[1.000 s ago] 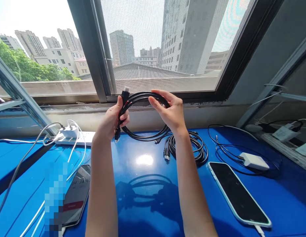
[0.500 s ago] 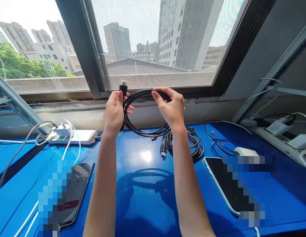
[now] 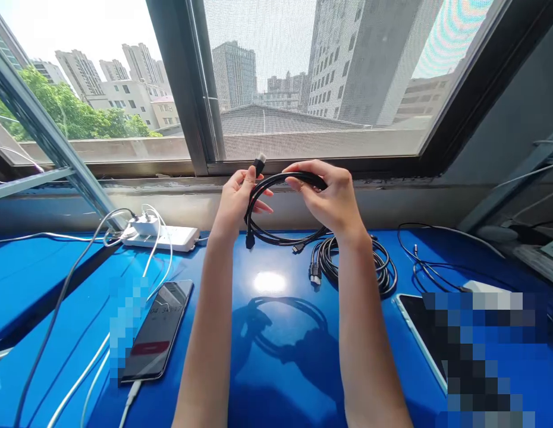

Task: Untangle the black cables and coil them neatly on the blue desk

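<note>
Above the blue table, a coiled black HDMI cable (image 3: pixel 283 241) is held up between my two hands. My left hand (image 3: pixel 238 199) pinches the left side of the coil with the thumb, its other fingers partly spread behind it. A connector with a pale cap (image 3: pixel 260 163) sticks up past that thumb, tilted right. Another black plug (image 3: pixel 250 240) hangs below my left hand. My right hand (image 3: pixel 332 193) grips the top right of the loops between thumb and fingers. Beneath my right forearm lies a second coiled black cable (image 3: pixel 383 267), its capped connector (image 3: pixel 315 273) pointing toward me.
A phone (image 3: pixel 163 333) plugged into a white cord lies left, another phone (image 3: pixel 419 321) right, partly pixelated. A white power strip (image 3: pixel 181 238) with chargers sits by the wall. Metal shelf posts (image 3: pixel 75 160) flank the window. Thin black cables (image 3: pixel 426 267) lie at right.
The view has shifted left, so things appear further right. The held connector has gone from upright to tilted right, and the lower plug now shows below my left hand.
</note>
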The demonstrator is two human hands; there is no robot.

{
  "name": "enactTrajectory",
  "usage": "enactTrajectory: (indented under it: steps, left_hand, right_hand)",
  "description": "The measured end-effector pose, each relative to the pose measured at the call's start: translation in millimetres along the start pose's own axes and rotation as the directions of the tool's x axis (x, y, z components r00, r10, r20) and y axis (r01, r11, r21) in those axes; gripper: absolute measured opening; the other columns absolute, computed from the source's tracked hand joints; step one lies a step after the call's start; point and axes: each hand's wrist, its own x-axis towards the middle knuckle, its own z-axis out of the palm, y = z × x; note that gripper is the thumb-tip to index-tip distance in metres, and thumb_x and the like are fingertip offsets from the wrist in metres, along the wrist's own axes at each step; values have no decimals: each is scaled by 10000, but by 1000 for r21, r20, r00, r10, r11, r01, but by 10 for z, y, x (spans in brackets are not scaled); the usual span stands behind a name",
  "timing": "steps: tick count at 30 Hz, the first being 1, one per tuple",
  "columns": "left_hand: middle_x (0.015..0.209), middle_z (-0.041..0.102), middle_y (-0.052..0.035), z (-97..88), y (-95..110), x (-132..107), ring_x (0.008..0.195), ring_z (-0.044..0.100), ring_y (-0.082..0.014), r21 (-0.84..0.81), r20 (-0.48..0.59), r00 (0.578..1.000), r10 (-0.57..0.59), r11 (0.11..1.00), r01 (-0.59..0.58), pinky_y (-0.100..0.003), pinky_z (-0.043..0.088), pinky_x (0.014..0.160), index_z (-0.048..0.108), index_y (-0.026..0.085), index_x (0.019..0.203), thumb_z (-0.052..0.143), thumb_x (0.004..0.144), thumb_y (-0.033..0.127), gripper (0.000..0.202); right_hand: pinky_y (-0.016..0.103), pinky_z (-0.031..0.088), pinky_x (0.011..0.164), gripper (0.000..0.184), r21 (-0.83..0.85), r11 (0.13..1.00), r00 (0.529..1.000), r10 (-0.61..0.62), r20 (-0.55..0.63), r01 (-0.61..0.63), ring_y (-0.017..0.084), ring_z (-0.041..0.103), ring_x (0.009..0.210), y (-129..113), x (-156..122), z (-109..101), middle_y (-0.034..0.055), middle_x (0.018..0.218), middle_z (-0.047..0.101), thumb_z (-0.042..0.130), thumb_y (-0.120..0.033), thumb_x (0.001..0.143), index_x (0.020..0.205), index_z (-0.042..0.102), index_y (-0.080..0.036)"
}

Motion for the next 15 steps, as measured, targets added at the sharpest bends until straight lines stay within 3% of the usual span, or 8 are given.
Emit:
enactTrajectory:
  steps: [5, 12, 15]
  left_hand:
    - [459, 558, 45, 14, -16, -28, 278, 412, -48, 6, 154, 988, -5, 1000, 4, -160, 292, 327, 516, 168, 732, 483, 918, 392, 293]
    - [382, 488, 15, 34, -24, -34, 274, 359, -40, 74, 160, 986, 52, 995, -65, -175, 229, 323, 476, 161, 549, 445, 897, 514, 496]
    - [354, 417, 54, 6, -36, -45, 296, 338, -33, 154, 204, 975, 89, 981, -122, -163, 224, 337, 539, 153, 587, 586, 825, 483, 410]
  right_hand:
    - [287, 444, 662, 103, -131, 990, 999, 38, -31, -42, 141, 594, 699, -26, -10, 15, 7, 808, 680, 643, -281, 789, 849, 703, -223]
    - [280, 419, 635, 60, -195, 977, 992, 61, -107, -81, 134, 563, 698, 22, -1, 40, 4, 849, 650, 659, -273, 791, 826, 704, -255]
    - [283, 427, 630, 65, -185, 977, 992, 88, -94, -105, 157, 579, 755, 52, -6, 72, 11, 868, 657, 661, -284, 781, 818, 705, -254]
